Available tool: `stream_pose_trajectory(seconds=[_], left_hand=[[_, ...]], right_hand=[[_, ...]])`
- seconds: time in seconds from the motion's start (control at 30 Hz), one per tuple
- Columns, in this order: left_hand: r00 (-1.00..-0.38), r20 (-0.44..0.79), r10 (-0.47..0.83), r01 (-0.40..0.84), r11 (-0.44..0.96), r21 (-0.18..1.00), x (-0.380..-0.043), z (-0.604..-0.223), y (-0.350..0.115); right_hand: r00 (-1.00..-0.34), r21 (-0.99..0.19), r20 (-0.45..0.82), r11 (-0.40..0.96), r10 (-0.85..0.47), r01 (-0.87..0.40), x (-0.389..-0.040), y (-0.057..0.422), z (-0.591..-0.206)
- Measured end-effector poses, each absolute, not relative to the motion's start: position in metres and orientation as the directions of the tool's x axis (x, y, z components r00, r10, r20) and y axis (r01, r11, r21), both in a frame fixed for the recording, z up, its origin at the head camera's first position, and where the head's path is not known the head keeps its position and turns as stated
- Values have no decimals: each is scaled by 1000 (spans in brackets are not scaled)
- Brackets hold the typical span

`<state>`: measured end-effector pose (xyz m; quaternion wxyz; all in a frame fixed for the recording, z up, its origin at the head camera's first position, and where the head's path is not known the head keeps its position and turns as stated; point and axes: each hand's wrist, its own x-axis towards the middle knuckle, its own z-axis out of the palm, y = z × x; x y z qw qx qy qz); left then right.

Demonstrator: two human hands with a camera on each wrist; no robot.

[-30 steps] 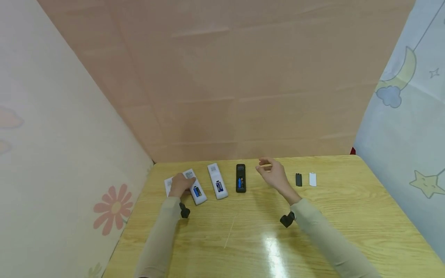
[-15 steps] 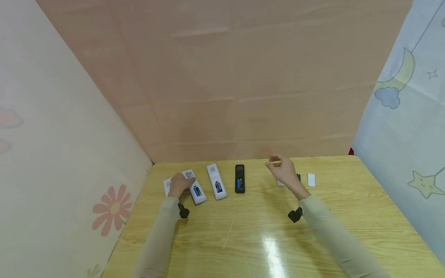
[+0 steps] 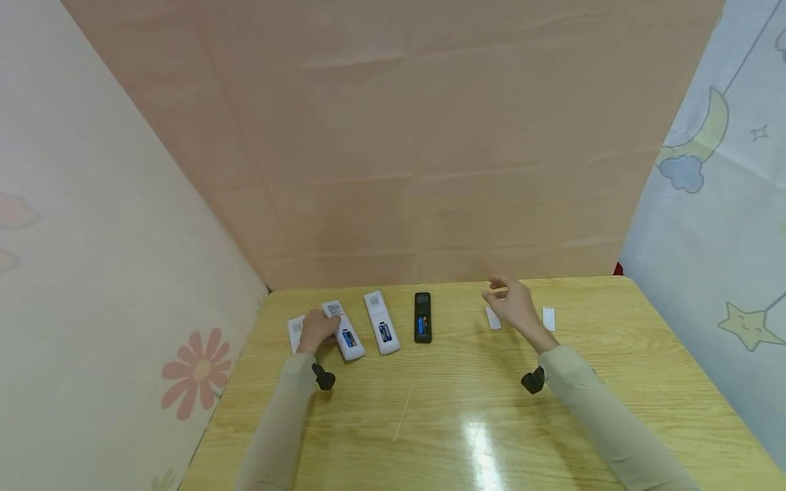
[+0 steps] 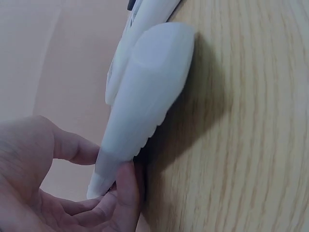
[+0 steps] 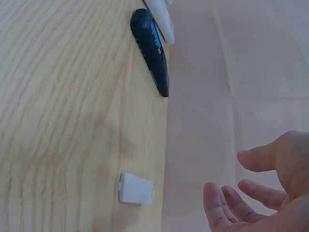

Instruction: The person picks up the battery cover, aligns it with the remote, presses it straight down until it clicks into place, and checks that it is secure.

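Note:
In the head view my left hand point(image 3: 316, 330) grips a white remote control point(image 3: 350, 341) by its side. Its back faces up, with the battery bay uncovered and batteries inside. The left wrist view shows my thumb on one face of this white remote point(image 4: 145, 82) and fingers curled under its lower end. My right hand point(image 3: 514, 305) hovers over the table's right half, fingers loosely bent, holding nothing. Nearest to it lies a small white battery cover point(image 3: 493, 318), which also shows in the right wrist view, apart from the right hand point(image 5: 256, 188).
Another white remote point(image 3: 382, 324) and a black remote point(image 3: 422, 318) lie with batteries exposed. A further white remote point(image 3: 295, 332) is partly hidden by the left hand. A second white battery cover point(image 3: 549, 318) lies right of the right hand. A hanging sheet point(image 3: 393, 170) backs the table point(image 3: 454, 402).
My right hand has moved right, uncovering the nearer white battery cover and hiding a black one. My left hand keeps its grip on the white remote, nearly still.

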<state>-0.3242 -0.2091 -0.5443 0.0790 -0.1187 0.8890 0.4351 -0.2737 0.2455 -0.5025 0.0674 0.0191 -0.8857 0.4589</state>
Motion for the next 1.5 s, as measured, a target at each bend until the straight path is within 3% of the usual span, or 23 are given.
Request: stream_pose_trajectory(seconds=[0.87,1.5], left_hand=[[-951,-283,-123,-307,442,843,-317,-553,-208],[-950,-280,-141,-312,362,878,-311,-558,-204]], right_hand=[[-997,-739,-16,672,-72,-37,-274,262,-538],[-995,-672,-38,740,-96,-46,-276,265,-550]])
